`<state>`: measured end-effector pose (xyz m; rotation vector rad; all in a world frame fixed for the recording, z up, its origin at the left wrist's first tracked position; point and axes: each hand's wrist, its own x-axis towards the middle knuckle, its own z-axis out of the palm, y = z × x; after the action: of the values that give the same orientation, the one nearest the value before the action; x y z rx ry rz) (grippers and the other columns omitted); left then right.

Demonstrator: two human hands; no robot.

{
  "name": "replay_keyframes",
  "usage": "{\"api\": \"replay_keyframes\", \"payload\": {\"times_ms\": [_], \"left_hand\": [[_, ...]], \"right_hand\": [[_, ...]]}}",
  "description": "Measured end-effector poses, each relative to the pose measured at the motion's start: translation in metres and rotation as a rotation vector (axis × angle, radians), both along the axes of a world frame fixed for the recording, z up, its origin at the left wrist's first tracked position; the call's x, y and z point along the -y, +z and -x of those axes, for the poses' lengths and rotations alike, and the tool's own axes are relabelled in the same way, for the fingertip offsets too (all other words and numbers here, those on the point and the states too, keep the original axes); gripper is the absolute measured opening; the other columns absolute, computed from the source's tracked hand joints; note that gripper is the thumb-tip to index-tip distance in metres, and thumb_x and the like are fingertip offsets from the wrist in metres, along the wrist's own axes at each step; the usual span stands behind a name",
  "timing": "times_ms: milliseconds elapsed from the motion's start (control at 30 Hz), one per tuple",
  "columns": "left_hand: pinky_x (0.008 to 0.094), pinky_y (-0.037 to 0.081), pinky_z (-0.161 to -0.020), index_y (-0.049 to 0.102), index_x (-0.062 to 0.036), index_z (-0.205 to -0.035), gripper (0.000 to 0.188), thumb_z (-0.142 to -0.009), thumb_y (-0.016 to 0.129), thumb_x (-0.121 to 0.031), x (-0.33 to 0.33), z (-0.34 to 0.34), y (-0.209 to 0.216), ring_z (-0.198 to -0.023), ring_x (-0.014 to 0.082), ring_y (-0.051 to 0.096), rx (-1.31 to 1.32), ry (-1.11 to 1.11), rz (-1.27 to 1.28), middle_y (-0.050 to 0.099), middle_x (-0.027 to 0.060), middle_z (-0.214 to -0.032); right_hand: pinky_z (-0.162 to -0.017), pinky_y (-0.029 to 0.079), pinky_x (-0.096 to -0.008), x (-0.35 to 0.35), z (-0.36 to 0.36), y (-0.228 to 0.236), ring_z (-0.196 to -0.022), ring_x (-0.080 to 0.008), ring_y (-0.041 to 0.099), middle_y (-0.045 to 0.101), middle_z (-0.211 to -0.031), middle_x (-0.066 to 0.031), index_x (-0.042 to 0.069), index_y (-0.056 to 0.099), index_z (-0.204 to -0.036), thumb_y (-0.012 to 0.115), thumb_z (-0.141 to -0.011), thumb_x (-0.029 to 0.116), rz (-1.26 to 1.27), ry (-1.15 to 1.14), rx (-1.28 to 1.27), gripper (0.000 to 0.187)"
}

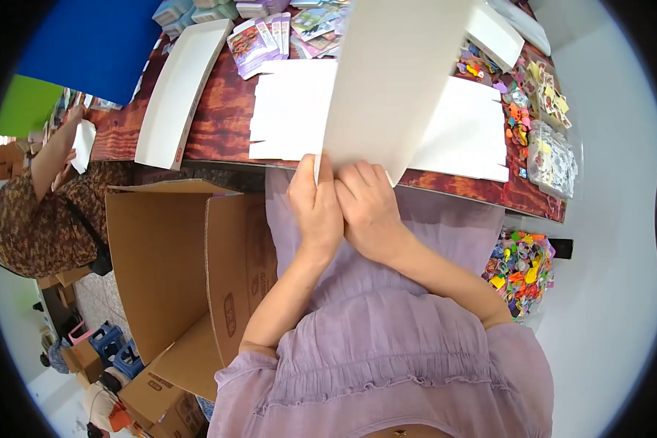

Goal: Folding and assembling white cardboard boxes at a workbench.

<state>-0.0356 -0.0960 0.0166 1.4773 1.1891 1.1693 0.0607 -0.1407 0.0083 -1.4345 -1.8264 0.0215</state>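
Both hands are together at the near table edge, gripping the bottom of a tall white cardboard panel (394, 80). My left hand (314, 208) is closed on its lower left corner, thumb and fingers on either side of the edge. My right hand (370, 208) presses beside it with curled fingers along the bottom edge. Behind the raised panel, white card with notched edges (292, 109) lies flat on the table, showing on both sides. Whether it joins the raised panel cannot be made out.
A long white tray (182, 95) lies at the left, near purple printed cards (258, 45). Small colourful trinkets (518, 120) and a clear plastic box (552, 160) line the right. An opened brown carton (160, 255) stands below left. At far left another person (51, 212) holds white card.
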Motion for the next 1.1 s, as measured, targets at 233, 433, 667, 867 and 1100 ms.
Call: {"api": "replay_keyframes", "payload": {"times_ms": [233,433,667,867,1100], "left_hand": [[0.0282,0.041,-0.068,0.061,0.0032,-0.096,0.046,-0.112,0.047,-0.037,-0.015,0.011,-0.004,-0.076,0.0084,0.045,0.150,0.043,0.084,0.057,0.0006,-0.080],[0.0264,0.045,-0.078,0.065,0.0083,-0.113,0.050,-0.112,0.046,-0.039,-0.016,0.007,0.003,-0.088,0.0088,0.054,0.222,0.112,0.182,0.066,0.0037,-0.095],[0.0260,0.046,-0.080,0.065,0.0082,-0.117,0.051,-0.112,0.047,-0.040,-0.018,0.012,0.005,-0.089,0.0089,0.055,0.217,0.039,0.201,0.067,0.0040,-0.098],[0.0259,0.036,-0.065,0.058,0.0005,-0.086,0.047,-0.111,0.051,-0.039,-0.019,0.012,-0.001,-0.075,0.0050,0.040,0.177,0.024,0.185,0.049,-0.0040,-0.078],[0.0255,0.042,-0.073,0.064,-0.0013,-0.105,0.028,-0.110,0.054,-0.027,-0.017,0.005,-0.006,-0.083,0.0060,0.048,0.412,0.157,0.390,0.056,-0.0037,-0.089]], "right_hand": [[-0.102,0.037,-0.0475,0.007,-0.022,0.015,-0.096,-0.0247,0.058,0.059,-0.095,-0.0060,0.004,0.066,-0.098,0.066,-0.080,0.007,0.064,-0.086,0.199,0.018],[-0.108,0.035,-0.0504,0.007,-0.045,0.013,-0.099,-0.0230,0.059,0.061,-0.099,-0.0032,0.006,0.066,-0.101,0.067,-0.077,0.000,0.066,-0.108,0.227,0.025],[-0.099,0.040,-0.0459,0.005,-0.044,0.010,-0.098,-0.0270,0.057,0.061,-0.097,-0.0064,0.005,0.066,-0.098,0.064,-0.076,-0.004,0.046,-0.094,0.108,0.023],[-0.091,0.040,-0.0477,-0.002,-0.050,0.007,-0.096,-0.0294,0.055,0.058,-0.099,-0.0098,0.003,0.064,-0.092,0.062,-0.078,-0.001,0.306,0.043,0.098,0.015],[-0.116,0.033,-0.0603,0.005,-0.029,-0.002,-0.102,-0.0262,0.056,0.058,-0.098,-0.0100,0.005,0.065,-0.092,0.060,-0.081,0.011,0.208,-0.122,0.552,0.014]]}}
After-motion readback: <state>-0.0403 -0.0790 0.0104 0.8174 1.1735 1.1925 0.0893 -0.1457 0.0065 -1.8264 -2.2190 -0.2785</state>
